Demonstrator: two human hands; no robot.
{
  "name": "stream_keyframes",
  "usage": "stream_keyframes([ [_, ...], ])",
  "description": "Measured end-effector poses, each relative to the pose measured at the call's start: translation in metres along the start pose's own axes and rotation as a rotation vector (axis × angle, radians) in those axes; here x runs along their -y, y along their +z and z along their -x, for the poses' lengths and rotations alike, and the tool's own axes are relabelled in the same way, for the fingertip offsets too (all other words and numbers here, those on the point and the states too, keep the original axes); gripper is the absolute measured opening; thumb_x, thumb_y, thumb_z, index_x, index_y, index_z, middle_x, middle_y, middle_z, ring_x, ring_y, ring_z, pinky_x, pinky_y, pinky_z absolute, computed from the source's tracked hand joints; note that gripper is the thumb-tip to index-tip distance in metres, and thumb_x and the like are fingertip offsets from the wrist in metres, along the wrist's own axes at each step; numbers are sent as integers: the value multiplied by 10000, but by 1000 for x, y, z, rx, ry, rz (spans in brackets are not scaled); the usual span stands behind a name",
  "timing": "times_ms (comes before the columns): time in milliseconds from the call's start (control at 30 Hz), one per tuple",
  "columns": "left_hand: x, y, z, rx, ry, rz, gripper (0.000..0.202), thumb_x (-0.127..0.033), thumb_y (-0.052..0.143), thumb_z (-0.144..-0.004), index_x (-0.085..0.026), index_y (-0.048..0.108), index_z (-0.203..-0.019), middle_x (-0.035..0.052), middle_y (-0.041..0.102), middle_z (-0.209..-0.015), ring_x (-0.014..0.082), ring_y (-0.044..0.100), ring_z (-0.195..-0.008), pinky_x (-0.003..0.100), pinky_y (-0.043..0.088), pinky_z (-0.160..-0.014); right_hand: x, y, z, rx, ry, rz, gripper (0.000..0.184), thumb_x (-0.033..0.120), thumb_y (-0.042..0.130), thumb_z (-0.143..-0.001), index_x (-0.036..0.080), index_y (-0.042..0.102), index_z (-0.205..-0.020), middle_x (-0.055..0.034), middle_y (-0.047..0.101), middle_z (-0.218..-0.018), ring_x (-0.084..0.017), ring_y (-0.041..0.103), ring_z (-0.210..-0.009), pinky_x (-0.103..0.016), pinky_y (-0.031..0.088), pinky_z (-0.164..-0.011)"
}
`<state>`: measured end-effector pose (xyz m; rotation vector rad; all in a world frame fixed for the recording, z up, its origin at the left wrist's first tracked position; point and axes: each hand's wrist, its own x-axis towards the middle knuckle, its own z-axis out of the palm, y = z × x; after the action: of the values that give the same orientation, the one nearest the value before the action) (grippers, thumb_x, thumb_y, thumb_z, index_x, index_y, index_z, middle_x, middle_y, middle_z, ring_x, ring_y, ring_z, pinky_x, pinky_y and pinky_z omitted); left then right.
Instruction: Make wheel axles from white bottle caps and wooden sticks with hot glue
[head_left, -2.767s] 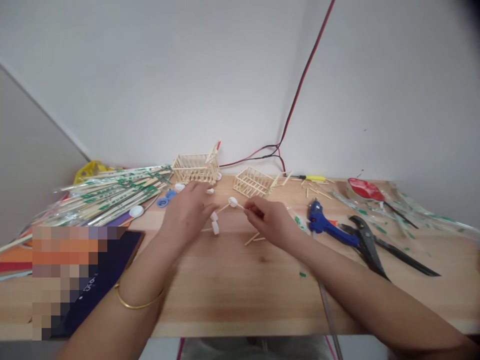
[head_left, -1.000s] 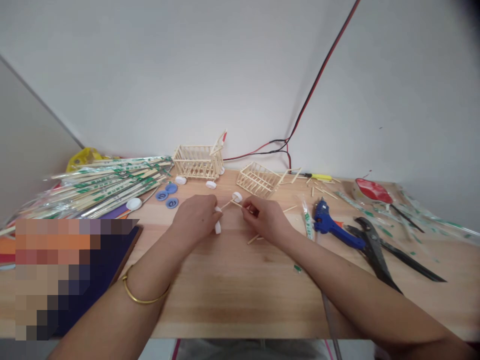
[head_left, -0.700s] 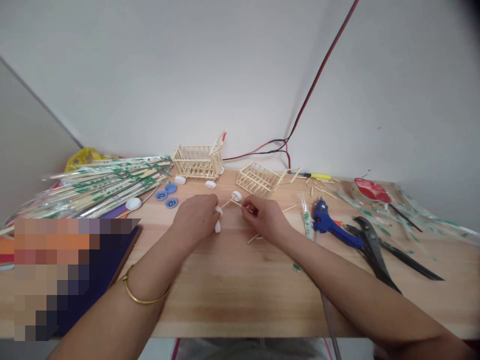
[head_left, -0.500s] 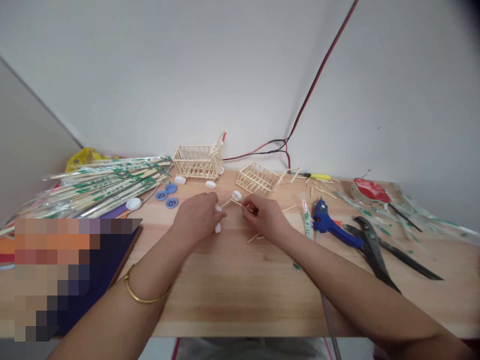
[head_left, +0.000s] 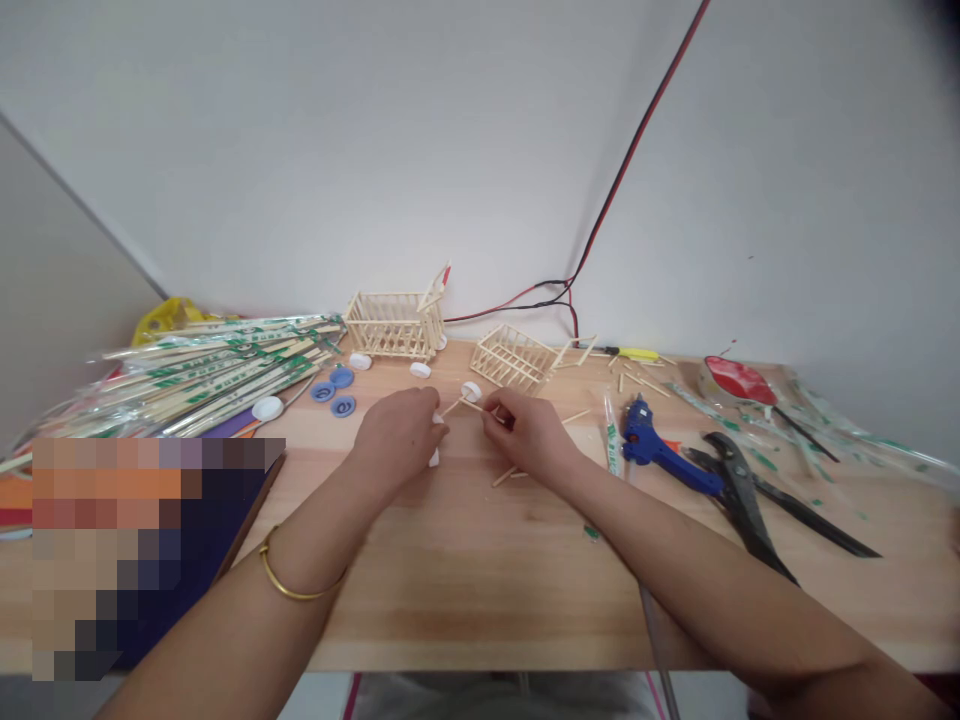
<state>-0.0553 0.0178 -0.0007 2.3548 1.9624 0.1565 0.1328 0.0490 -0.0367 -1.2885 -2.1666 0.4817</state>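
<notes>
My left hand [head_left: 397, 435] is closed, its thumb and fingers pinching a white bottle cap that shows only partly. From that grip a thin wooden stick [head_left: 451, 408] runs toward another white bottle cap [head_left: 471, 391]. My right hand [head_left: 531, 432] pinches a second short wooden stick [head_left: 474, 404], whose far end meets the first near that cap; whether they are joined I cannot tell. Behind the hands lies a small stick-built cart basket [head_left: 514, 358], tilted, with a handle frame. To its left stands a similar cart [head_left: 391, 325] with white caps as wheels.
Blue caps [head_left: 343, 406] and wrapped chopsticks [head_left: 225, 370] lie left, near a dark blue pad [head_left: 202, 540]. Rightward are a blue glue gun [head_left: 667, 452], large black-handled pliers [head_left: 750, 510], a yellow-handled tool [head_left: 637, 354], a roll of tape [head_left: 739, 382], loose stick pieces and plastic wrappers.
Both hands keep their grips in nearly the same place. The left hand has turned slightly, so less of the white cap beneath it shows. The view has shifted a little.
</notes>
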Motion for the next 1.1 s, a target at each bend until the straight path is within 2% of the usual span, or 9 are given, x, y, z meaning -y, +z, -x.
stream_keyframes([
  [233, 2, -2, 0, 10, -11, 4, 152, -297, 525, -805, -171, 565, -880, 77, 645, -907, 220, 602, -877, 303, 418, -720, -2, 0, 0, 2, -11, -1, 68, 182, 525, -769, 188, 588, -794, 34, 568, -588, -99, 503, -533, -200, 333, -532],
  [333, -3, -8, 2, -54, -17, 0, 236, -349, 531, -820, -162, 577, -956, 93, 629, -970, 235, 588, -922, 318, 426, -756, -3, 1, -1, 1, -17, 0, 71, 189, 528, -771, 183, 593, -798, 32, 568, -590, -98, 498, -533, -201, 337, -536],
  [400, -14, -12, 7, -112, -11, -26, 235, -337, 497, -849, -157, 594, -964, 111, 619, -1008, 241, 569, -964, 330, 422, -799, -4, 1, -1, 8, -16, -12, 76, 191, 528, -773, 183, 597, -802, 35, 563, -582, -96, 493, -528, -200, 335, -533],
  [467, -29, -10, 15, -83, 62, -23, 214, -277, 449, -873, -156, 621, -912, 116, 630, -950, 235, 570, -942, 335, 424, -801, -4, 1, -1, 18, -9, -28, 79, 198, 533, -774, 185, 603, -808, 40, 552, -569, -94, 483, -521, -200, 332, -528],
  [533, -45, -3, 23, 45, 239, 13, 208, -176, 434, -856, -153, 640, -877, 115, 640, -907, 224, 583, -891, 330, 437, -752, -4, 1, -1, 34, 6, -45, 80, 202, 543, -769, 186, 608, -814, 40, 554, -570, -96, 484, -526, -199, 333, -527],
  [600, -58, 9, 29, 94, 362, 35, 213, -145, 441, -831, -144, 644, -896, 123, 642, -892, 235, 590, -840, 347, 447, -708, -3, 0, -1, 49, 25, -58, 86, 202, 556, -761, 186, 613, -824, 35, 573, -590, -99, 497, -545, -200, 342, -538],
  [733, -69, 23, 30, 150, 432, -29, 245, -65, 418, -780, -94, 645, -870, 156, 648, -860, 256, 600, -793, 378, 454, -697, -1, -2, -2, 55, 42, -57, 126, 208, 584, -742, 183, 620, -860, 21, 608, -644, -106, 512, -578, -209, 359, -564],
  [933, -57, 13, 30, 217, 314, -31, 256, -68, 391, -768, -108, 640, -812, 147, 644, -768, 233, 609, -710, 366, 450, -691, -4, -3, -2, 51, 25, -69, 179, 185, 584, -715, 187, 612, -892, 29, 597, -649, -105, 504, -581, -212, 366, -573],
  [1100, -33, -10, 31, 176, 280, -6, 208, -121, 421, -753, -150, 626, -734, 101, 629, -705, 224, 592, -705, 332, 422, -643, -4, -2, -1, 44, 15, -108, 185, 176, 574, -707, 188, 598, -891, 47, 552, -607, -99, 491, -564, -207, 365, -565],
])
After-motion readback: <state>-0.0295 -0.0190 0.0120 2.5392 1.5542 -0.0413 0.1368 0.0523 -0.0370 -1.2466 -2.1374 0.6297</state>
